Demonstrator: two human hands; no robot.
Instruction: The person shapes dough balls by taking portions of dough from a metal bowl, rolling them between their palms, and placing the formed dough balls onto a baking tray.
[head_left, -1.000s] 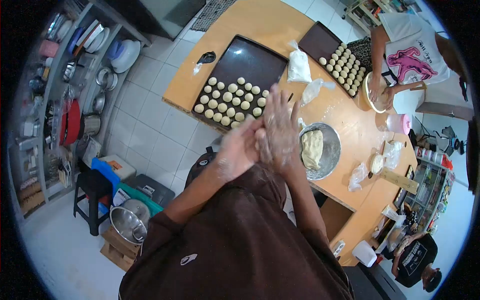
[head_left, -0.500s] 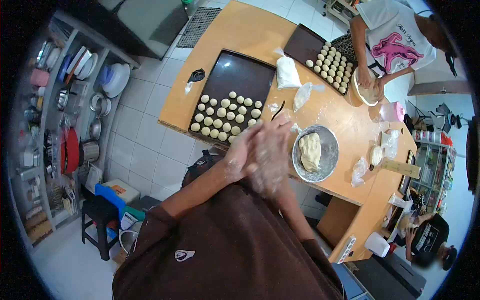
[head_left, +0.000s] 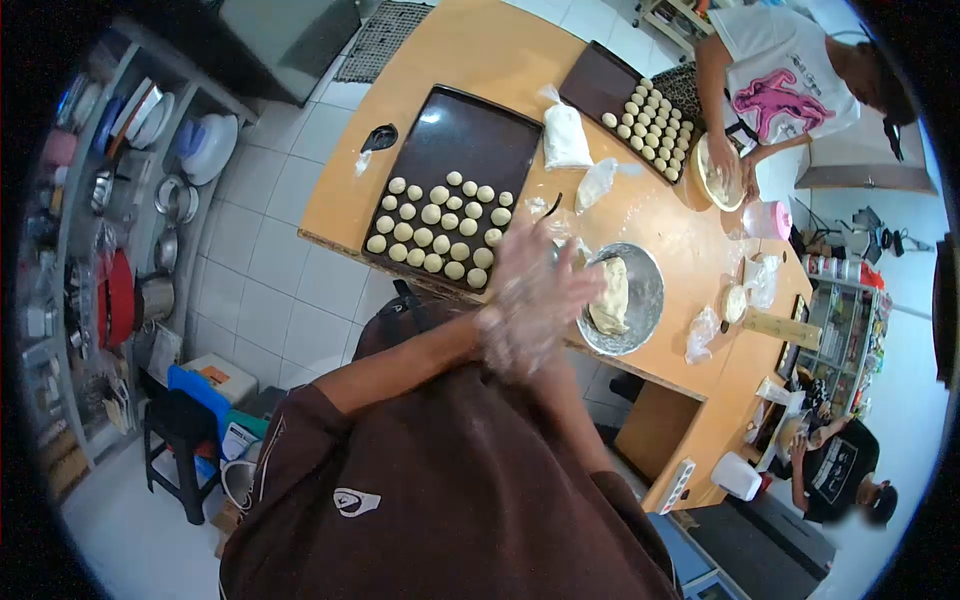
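My left hand and my right hand overlap above the table's near edge, pressed or crossed palm to palm and coated in flour. Spread fingers of the left hand point up and right; the right hand's fingers are smeared by motion. Anything between the palms is hidden. Just right of them, a metal bowl holds a lump of pale dough. Beyond them to the upper left lies a dark tray with several round dough balls on its near part.
On the wooden table are a flour bag, a second tray of dough balls and a pink-lidded container. A person's hands are in a bowl at upper right. Shelves and a black stool stand left.
My hands have shifted against each other, and fingers now spread to the right. The view has moved, so the table and trays appear slightly farther left.
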